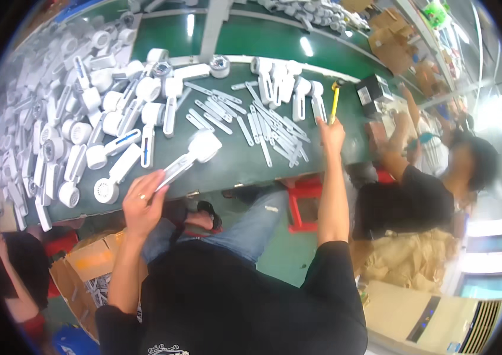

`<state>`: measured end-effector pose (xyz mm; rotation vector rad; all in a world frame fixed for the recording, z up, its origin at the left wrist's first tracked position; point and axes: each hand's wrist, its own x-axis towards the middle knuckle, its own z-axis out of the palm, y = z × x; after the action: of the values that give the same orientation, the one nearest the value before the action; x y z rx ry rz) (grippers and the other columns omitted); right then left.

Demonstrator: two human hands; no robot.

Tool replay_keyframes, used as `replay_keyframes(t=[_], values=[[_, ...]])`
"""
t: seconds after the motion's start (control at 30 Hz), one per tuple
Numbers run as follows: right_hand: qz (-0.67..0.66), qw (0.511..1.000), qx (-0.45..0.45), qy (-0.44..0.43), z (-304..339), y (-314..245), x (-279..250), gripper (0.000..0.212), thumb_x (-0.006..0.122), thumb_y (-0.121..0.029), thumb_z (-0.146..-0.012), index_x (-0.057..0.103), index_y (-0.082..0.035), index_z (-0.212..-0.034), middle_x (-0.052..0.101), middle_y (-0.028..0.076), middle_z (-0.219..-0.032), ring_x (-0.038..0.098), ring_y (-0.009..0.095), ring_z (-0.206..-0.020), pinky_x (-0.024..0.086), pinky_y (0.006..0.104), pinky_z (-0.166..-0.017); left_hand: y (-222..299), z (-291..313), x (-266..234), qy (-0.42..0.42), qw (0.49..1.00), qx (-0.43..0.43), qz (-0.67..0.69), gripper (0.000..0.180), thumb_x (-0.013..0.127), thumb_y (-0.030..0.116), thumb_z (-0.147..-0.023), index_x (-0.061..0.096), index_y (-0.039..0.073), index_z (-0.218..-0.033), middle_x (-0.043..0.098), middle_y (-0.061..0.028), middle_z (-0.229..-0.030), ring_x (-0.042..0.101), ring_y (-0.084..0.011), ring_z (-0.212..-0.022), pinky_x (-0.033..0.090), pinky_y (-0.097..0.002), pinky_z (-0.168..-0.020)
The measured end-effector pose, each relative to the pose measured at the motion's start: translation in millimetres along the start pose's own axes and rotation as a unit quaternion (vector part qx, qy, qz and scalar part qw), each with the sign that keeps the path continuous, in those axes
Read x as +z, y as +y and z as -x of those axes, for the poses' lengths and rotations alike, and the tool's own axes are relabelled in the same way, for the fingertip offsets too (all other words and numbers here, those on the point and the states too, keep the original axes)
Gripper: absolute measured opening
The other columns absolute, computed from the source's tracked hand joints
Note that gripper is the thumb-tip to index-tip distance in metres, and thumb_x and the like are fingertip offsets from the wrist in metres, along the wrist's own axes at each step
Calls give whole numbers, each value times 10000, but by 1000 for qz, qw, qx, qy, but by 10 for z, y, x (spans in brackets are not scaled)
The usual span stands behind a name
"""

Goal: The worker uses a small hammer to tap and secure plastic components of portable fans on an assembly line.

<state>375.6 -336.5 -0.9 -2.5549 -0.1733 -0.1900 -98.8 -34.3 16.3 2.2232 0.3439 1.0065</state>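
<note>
My left hand (143, 204) is closed on the handle of a white handheld shower head (203, 147), its round head pointing away over the table's near edge. A long slot runs along that handle. In my right hand (332, 135) is a hammer with a yellow handle (334, 106), held upright with its small head at the top. Between the hands, loose pale flat strips (271, 131) lie scattered on the green table (227, 168). Several more white shower heads (274, 83) stand in a row behind the strips, close to the hammer.
A large heap of white shower heads (56, 145) covers the table's left side. A dark box (374, 94) sits at the right end. A co-worker in black (407, 201) works at the right, another person (20, 272) at far left. Below are a cardboard box (91, 260) and red stool (301, 207).
</note>
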Motion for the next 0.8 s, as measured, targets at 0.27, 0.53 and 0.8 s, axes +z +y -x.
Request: replay_keyframes(t=[0.27,0.53,0.8], values=[[-48,986,-102,127,57,159,-297,424,740,-338,-981,686,77,-916,665,178,-732,593,294,-666,495,483,-659,-242,-238,-1311,236,921,-286,-117,436,805,92,-952,730,55,-1380,750,-25,-971,589,-65,-820,496,-242,-754],[-295,943,12,-152,1726,-724,-160,194,786,-188,-981,691,-36,-1054,542,-42,-664,479,51,-528,337,252,-440,-2390,-1488,-3229,436,849,-211,-210,550,784,398,-952,728,52,-1376,752,-117,-808,631,-177,-697,521,-363,-737],[-279,905,19,-320,2377,-1152,336,318,798,-171,-959,702,19,-1195,594,-4,-656,529,88,-454,401,292,-398,-4169,-2569,-4125,455,779,-243,-358,477,723,362,-917,783,-5,-1214,784,-263,-1040,752,-439,-987,576,-484,-866]])
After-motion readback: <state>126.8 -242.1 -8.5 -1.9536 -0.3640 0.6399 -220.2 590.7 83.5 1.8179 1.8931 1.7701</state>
